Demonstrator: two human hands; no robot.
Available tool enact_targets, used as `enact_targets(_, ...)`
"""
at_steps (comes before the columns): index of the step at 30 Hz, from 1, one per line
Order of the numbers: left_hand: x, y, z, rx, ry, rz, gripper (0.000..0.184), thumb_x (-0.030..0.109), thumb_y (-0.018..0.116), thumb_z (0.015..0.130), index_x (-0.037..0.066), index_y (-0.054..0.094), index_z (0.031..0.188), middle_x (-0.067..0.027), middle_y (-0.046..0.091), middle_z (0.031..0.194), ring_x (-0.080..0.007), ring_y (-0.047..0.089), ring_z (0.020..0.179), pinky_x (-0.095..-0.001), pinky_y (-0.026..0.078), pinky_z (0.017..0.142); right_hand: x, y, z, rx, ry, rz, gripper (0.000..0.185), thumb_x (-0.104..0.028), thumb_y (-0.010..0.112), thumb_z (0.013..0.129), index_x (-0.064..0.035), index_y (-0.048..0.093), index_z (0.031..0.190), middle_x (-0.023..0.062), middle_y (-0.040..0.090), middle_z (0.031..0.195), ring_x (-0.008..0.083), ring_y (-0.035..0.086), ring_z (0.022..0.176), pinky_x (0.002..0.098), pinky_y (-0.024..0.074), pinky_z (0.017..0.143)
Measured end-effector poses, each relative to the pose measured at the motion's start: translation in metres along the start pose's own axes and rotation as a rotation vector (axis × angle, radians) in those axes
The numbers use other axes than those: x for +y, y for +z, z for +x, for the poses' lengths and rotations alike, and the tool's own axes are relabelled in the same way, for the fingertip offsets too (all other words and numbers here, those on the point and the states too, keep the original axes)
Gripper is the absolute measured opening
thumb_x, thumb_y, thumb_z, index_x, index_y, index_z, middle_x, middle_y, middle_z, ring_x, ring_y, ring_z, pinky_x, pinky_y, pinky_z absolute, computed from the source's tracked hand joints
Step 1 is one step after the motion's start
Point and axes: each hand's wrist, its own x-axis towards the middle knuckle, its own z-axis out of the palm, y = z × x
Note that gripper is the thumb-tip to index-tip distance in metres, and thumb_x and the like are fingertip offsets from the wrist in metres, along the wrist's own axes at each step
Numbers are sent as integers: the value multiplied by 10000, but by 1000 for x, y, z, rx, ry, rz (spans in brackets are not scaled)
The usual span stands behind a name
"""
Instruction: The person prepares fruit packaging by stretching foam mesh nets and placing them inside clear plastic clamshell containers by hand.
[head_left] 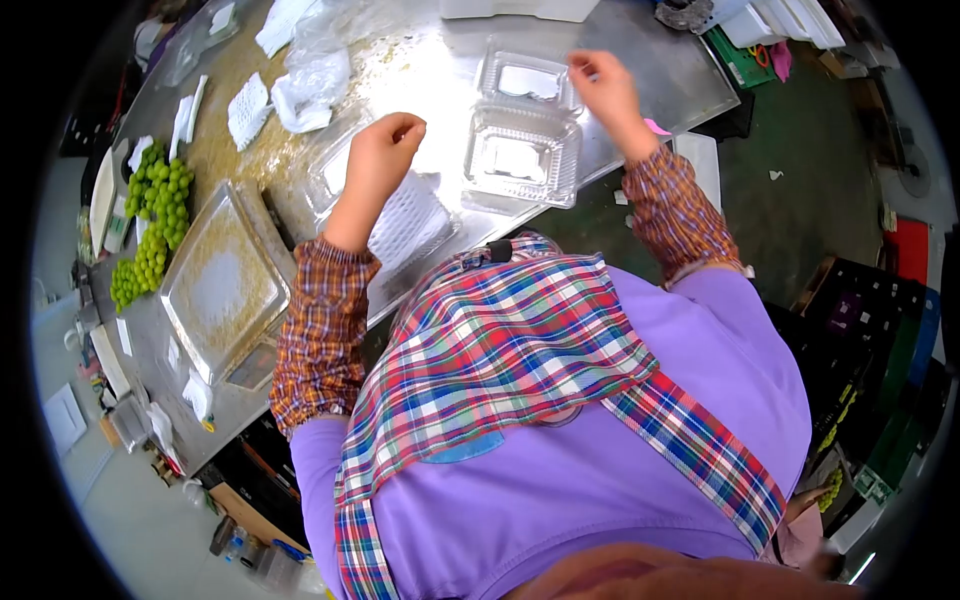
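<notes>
Over the metal table [440, 60], both forearms reach forward from checked sleeves, the left hand [390, 150] hovering near the middle and the right hand [605, 85] set farther forward. The left wrist bends inward, its fingers curled toward the thumb; I can't tell whether they fully close or pinch anything. The right hand is partly curled beside the raised lid [530, 80] of a clear plastic box [520, 158]; whether its fingers meet or grip the rim, I can't tell. That box lies open near the table's front edge, ribbed and glossy, with rounded corners. Under the left forearm sits a clear tray [445, 238] with a white, dimpled net pad [408, 218] in it. Crumpled clear film [320, 70] and a white netted sheet [249, 110] lie farther forward on the wet, brownish-stained steel. Off to the left, plump green grapes [160, 195] rest beside a shallow, four-sided tray [225, 285] with a shiny, smeared surface. Pale marks show on the dark boxes [870, 300] at the right, too small to read from where I stand.
</notes>
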Motion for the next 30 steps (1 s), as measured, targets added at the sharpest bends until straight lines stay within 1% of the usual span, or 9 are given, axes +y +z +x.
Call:
enact_targets(3,11,20,36,-88,-111,-111,202,183,626,893,31,667,1019,-39,665,839,-108,611,701,-251,507,606,80,15,31,186,33,-313,449,-331,723,762,-47,656,1103,166,673,976,317,651,899,382,512,822)
enact_targets(6,26,45,48,-163,-174,-314,204,183,619,901,17,658,1012,-54,660,865,-123,621,723,-253,514,607,108,31,44,-153,281,-79,562,-375,740,744,-23,620,1166,195,667,989,347,637,941,384,495,875)
enact_targets(7,33,38,38,-204,-227,-428,204,184,608,912,3,649,996,-64,654,865,-134,627,725,-258,524,610,86,31,38,-250,300,-134,486,-289,742,735,-25,631,1128,164,672,956,291,648,900,355,503,832)
enact_targets(10,58,42,30,-303,-465,-769,202,183,591,927,3,610,1017,-92,663,917,-166,653,770,-274,560,668,56,24,27,-84,332,253,380,-177,724,718,-15,635,1050,137,672,915,237,642,839,317,502,772)
enact_targets(11,65,42,28,-340,-488,-907,235,196,588,936,-7,581,1053,-114,656,973,-199,661,829,-288,572,717,36,17,21,55,306,258,276,-68,671,714,-7,616,977,102,655,910,187,616,821,291,487,749)
enact_targets(14,96,46,23,-347,-495,-1090,348,290,569,954,-28,555,1094,-174,634,1065,-231,660,913,-319,574,773,-26,-18,-4,314,25,375,238,-13,639,712,-19,602,946,83,620,901,188,593,833,299,477,747)
enact_targets(17,139,53,19,-336,-432,-1085,388,320,577,948,-33,551,1106,-189,633,1067,-238,662,918,-310,576,770,-54,-58,-10,441,-230,166,266,41,627,676,-40,595,927,76,579,885,207,568,827,309,467,732)
enact_targets(23,168,51,13,-283,-335,-1194,292,224,595,939,-51,587,1037,-186,645,1016,-256,674,882,-328,579,778,-66,-77,-17,392,-640,148,331,80,660,592,-71,608,881,73,547,843,273,533,781,367,465,711)
enact_targets(30,161,40,-3,-268,-370,-1200,200,101,537,929,-87,574,986,-213,642,1004,-272,670,897,-343,575,807,-78,-68,-33,321,-785,190,336,81,705,567,-83,624,848,47,525,799,257,526,751,378,464,693)
